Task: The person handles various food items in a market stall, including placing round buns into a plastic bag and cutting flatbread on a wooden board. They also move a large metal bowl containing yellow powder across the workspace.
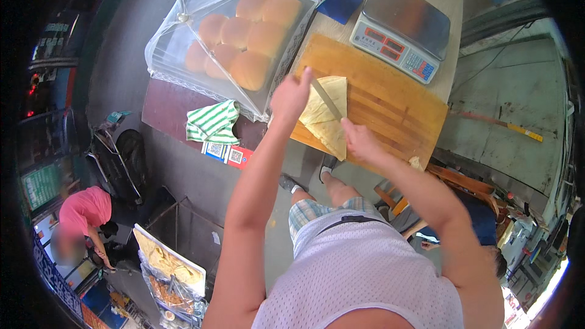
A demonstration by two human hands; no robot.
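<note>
A folded piece of flatbread (pixel 327 119) lies on the wooden cutting board (pixel 393 105), a line running across it. A long knife (pixel 327 100) lies slantwise over the bread. My right hand (pixel 361 139) is closed on its near end, at the bread's right edge. By the knife's far end is my left hand (pixel 292 93), thumb raised; whether it touches the knife or holds anything, I cannot tell. A small scrap, perhaps dough (pixel 415 163), rests at the board's near right edge.
A digital scale (pixel 397 32) stands beyond the board. Bread buns (pixel 247 36) sit under a mesh food cover (pixel 169 50) at the left. A striped cloth (pixel 212 122) lies near the table edge. One person in pink (pixel 87 210) bends at far left; another is partly visible at right.
</note>
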